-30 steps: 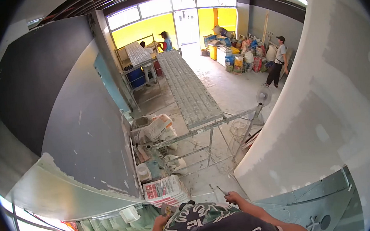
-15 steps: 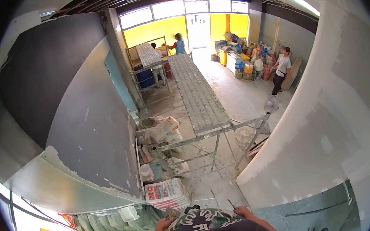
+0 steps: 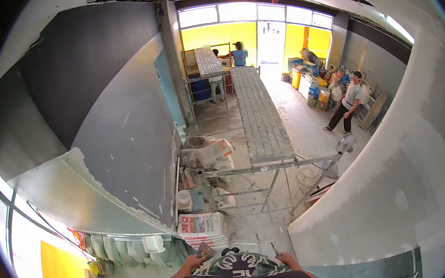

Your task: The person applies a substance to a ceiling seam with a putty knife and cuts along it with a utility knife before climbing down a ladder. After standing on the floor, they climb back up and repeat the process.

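Observation:
At the bottom of the view, my left hand (image 3: 193, 262) is closed around a flat grey plate with a yellowish patch (image 3: 206, 250), held out in front of my body. My right hand (image 3: 287, 260) grips a thin, dark-tipped tool (image 3: 274, 249) that points up and away; its exact kind is too small to make out. Between the hands is the front of my dark patterned shirt (image 3: 239, 264). Just beyond my left hand lies a stack of white and red printed bags (image 3: 203, 228).
A long metal scaffold platform (image 3: 262, 114) stretches ahead, with a standing fan (image 3: 345, 142) at its right. Curved walls (image 3: 386, 199) flank both sides. A person (image 3: 350, 101) walks near piled bags (image 3: 329, 84); two people stand by the far scaffold (image 3: 209, 61). A bucket (image 3: 184, 199) stands left.
My view has turned left, so the room sits further right in the picture. My left hand has lifted its grey plate a little. The person at the right has taken a step.

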